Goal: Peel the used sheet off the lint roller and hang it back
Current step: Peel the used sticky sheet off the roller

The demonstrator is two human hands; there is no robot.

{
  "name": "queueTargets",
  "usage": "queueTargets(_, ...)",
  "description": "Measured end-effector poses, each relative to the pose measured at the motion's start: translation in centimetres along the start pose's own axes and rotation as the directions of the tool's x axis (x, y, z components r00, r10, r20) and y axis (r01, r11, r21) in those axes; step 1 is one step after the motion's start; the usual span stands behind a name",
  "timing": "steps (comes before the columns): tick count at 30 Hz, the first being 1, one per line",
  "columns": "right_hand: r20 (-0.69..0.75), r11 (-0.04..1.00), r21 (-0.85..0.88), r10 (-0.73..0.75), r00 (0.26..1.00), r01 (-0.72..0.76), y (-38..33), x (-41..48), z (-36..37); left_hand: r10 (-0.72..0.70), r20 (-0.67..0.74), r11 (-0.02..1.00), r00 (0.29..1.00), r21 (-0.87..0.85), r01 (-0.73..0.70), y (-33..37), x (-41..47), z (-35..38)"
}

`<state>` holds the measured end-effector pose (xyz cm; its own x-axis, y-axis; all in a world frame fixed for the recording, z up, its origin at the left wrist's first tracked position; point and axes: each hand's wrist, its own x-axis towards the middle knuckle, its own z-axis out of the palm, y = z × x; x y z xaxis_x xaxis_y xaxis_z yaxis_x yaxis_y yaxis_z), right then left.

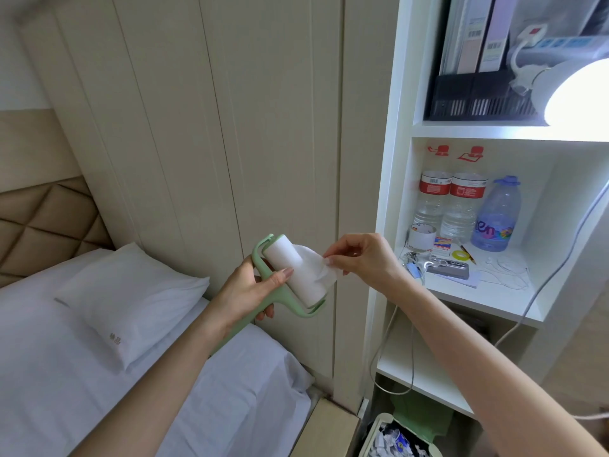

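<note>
Over a white-sheeted bed (66, 374) beside a cluttered white shelf (461, 301), left hand (245, 296) grips the green lint roller (291, 275) while right hand (361, 258) pinches its half-peeled sheet (316, 265).

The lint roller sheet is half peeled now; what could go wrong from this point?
1. The used sheet is already crumpled where the right hand pinches it, so it may tear unevenly or stick to the fingers.
2. The left hand holds the lint roller with a fingertip on the roll; a strong pull might unwind extra sheets.
3. The bin sits far below, so the sticky sheet could miss it.
</note>
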<state>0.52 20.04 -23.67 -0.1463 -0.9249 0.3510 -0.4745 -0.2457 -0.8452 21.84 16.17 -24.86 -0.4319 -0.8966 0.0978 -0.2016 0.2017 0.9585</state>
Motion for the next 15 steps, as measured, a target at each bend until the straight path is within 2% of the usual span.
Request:
queueTargets(4,-0.157,0.999,-0.047,0.012,0.987,-0.019,0.4,-0.1,0.2,-0.006,0.009,1.000,1.000,0.004,0.006,0.1,0.0,0.1)
queueTargets(8,-0.196,0.992,0.115,0.071,0.978,-0.049,0.4,-0.3,0.4,-0.007,0.021,1.000,1.000,0.006,0.007,0.2,-0.2,0.3)
queueTargets(10,-0.116,0.952,0.299,0.108,0.987,-0.069,0.2,-0.4,0.0,-0.018,0.025,1.000,1.000,0.011,0.018,0.2,-0.3,0.3)
queueTargets(12,0.052,0.855,0.502,0.122,0.991,-0.132,0.1,-0.5,-0.8,-0.021,0.019,1.000,1.000,0.010,0.021,0.1,-0.4,0.2)
queueTargets(15,0.257,0.781,0.584,0.080,0.963,-0.221,0.1,-0.8,-1.7,-0.011,0.000,1.000,1.000,0.011,0.011,0.0,-0.5,0.0)
